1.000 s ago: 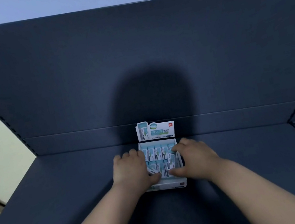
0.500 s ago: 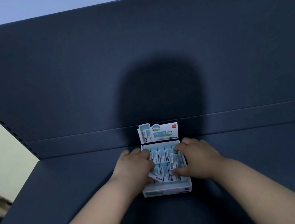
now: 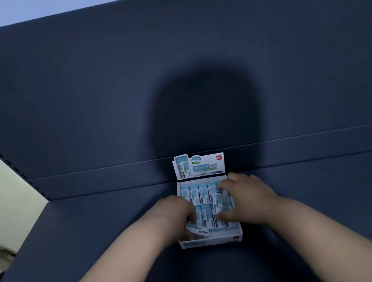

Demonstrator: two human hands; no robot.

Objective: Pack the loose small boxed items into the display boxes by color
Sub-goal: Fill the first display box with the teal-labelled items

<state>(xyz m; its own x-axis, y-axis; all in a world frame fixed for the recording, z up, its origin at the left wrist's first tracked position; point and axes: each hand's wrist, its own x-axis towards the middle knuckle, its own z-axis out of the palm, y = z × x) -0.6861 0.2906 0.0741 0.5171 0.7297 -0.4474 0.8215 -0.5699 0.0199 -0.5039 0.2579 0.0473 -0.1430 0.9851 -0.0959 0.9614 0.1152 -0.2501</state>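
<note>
The fingers of my left hand (image 3: 178, 216) grasp a small teal-and-white cardboard box (image 3: 198, 231), probably light and stiff. My right hand (image 3: 246, 197) pinches a tilted box (image 3: 216, 203) by its ends, over the white cardboard display box (image 3: 211, 241).

Left hand (image 3: 175, 216) was bare, fingers short and rounded, knuckles showed as soft bumps, edges smeared by blur. Right hand (image 3: 248, 196) bare too, broad back visible, knuckle line clearer, fingertips rounded, nails too small to make out. Left forearm (image 3: 118, 270) bare along whole visible length, smooth, tapered toward wrist. Right forearm (image 3: 330, 232) same: bare, smooth, tapered at wrist. Both arms dimly lit, inner sides shaded. Clothing higher up arms fell outside frame, could not tell.
</note>
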